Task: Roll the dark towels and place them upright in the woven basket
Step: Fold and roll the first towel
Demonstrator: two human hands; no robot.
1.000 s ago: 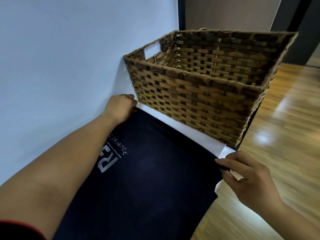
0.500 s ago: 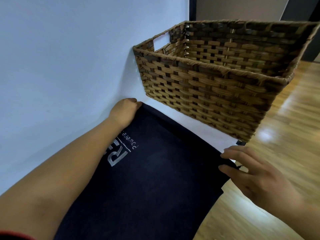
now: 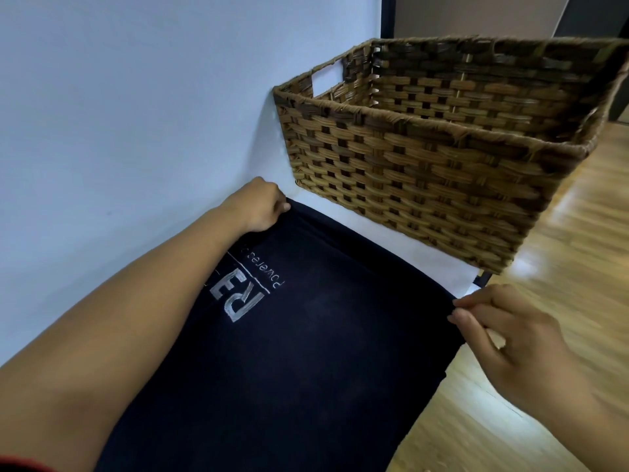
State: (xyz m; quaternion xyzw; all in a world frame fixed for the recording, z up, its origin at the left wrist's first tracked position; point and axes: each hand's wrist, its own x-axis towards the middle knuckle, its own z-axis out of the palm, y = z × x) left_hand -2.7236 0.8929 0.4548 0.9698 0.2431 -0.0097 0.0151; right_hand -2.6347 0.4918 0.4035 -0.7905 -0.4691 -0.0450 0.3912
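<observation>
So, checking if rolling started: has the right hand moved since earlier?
No. The right hand still pinches the towel at its far corner, just short of the basket corner, as before.

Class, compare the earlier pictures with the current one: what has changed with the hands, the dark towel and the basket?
Hardly anything. The right hand shifted its fingers at the far right corner of the dark towel and pinches its edge. The left hand still grips the far left corner. The towel stays flat and unrolled; the woven basket stays behind it.
</observation>
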